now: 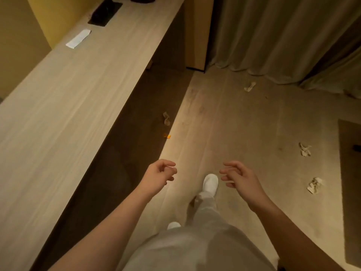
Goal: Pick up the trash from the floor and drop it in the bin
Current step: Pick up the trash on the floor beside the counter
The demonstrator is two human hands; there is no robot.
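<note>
Our two bare hands hang out in front of us over the pale wood-plank floor, both empty. Our left hand has its fingers loosely curled with the thumb close to the forefinger, gripping nothing; our right hand is half open, fingers spread and bent, also gripping nothing.

Well to the left of the left hand runs the long light wood-grain bench. On it, far ahead of the hands, lie a white folded paper slip and, beyond that, a black rectangular inset panel.

Ahead of the left hand, in the shadow at the bench's foot, lies a brownish twisted paper scrap, and nearer to the hand a small orange wrapper piece. Between the two hands and below them we see our white slipper stepping forward, with our light grey trousers beneath and a second white toe just showing.

Far ahead of the right hand, near the hem of the beige pleated curtain, lies a white crumpled tissue. To the right of the right hand are two more: a white crumpled paper wad slightly ahead, and a larger white crushed paper ball level with the hand. Both lie near the edge of a dark brown mat. We see no bin in view.
</note>
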